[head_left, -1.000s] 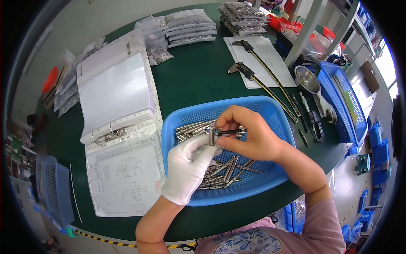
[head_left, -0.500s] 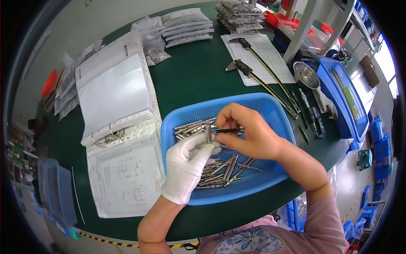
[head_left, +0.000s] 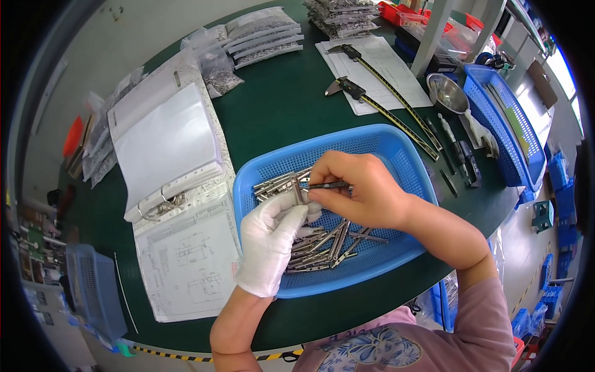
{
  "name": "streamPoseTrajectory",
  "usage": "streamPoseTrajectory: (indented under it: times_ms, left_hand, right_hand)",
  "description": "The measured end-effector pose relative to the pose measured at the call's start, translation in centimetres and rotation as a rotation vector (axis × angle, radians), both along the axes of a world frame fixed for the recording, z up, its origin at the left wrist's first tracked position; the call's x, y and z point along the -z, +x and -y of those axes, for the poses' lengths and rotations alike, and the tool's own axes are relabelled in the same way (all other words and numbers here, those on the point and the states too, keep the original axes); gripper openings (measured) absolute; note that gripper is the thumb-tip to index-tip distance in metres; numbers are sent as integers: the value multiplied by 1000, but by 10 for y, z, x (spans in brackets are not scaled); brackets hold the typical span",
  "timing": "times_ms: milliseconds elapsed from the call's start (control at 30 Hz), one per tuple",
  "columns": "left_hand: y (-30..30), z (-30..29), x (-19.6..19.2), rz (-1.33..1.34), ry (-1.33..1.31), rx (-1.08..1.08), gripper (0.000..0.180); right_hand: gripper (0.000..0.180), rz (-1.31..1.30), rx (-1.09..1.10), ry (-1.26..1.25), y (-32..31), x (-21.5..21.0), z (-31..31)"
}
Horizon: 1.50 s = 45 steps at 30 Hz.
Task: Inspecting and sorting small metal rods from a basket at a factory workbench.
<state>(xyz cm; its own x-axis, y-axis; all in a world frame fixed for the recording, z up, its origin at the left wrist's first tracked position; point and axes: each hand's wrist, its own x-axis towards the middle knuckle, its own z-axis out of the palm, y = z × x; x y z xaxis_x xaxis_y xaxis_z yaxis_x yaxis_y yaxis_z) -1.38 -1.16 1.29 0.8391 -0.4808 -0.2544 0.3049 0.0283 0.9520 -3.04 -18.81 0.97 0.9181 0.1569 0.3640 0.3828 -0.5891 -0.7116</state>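
Observation:
My left hand (head_left: 266, 251), in a white glove, pinches a small silvery metal rod (head_left: 297, 191) upright between thumb and fingers. My right hand (head_left: 365, 192) is bare and closed on a slim black pen-like tool (head_left: 328, 185). The tool lies almost level, and its left end meets the rod or comes very near it; the exact contact is too small to tell. Both hands are over a blue perforated basket (head_left: 338, 289). Inside it lie two heaps of similar metal rods (head_left: 334, 242), some with small holes. The left heap is partly hidden by my gloved hand.
An open ring binder (head_left: 164, 142) and a drawing sheet (head_left: 189, 266) lie left of the basket. Two calipers (head_left: 354, 90) rest on papers behind it. Bagged parts (head_left: 263, 37) are stacked at the back. A metal bowl (head_left: 447, 93) and another blue basket (head_left: 505, 124) stand right.
The rod in my left hand has tilted slightly, and the black tool's angle has shifted a little. Both hands keep their grips. The whole view has shifted slightly.

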Motion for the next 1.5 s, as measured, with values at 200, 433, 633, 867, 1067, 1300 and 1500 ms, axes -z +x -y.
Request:
streamPoseTrajectory:
  times_ms: [200,433,633,867,1067,1300,1500]
  left_hand:
    - [-1,-1,-1,16,37,-15,21]
    - [0,-1,-1,23,54,-7,21]
    - [-1,0,-1,13,49,-27,21]
    - [0,0,-1,-3,6,-46,21]
    - [0,-2,1,-12,-34,-41,21]
    - [0,-1,1,0,-49,-43,20]
    - [-2,3,-2,50,19,-46,21]
  right_hand:
    - [20,-109,15,-102,1,-7,3]
    - [19,-100,43,23,-3,-12,-4]
    - [18,-89,24,42,-2,-10,-1]
    - [19,22,47,20,-2,-7,1]
    - [15,86,14,6,-2,-5,-4]
    - [11,180,5,-39,-2,-4,-2]
    - [12,218,30,-162,0,1,2]
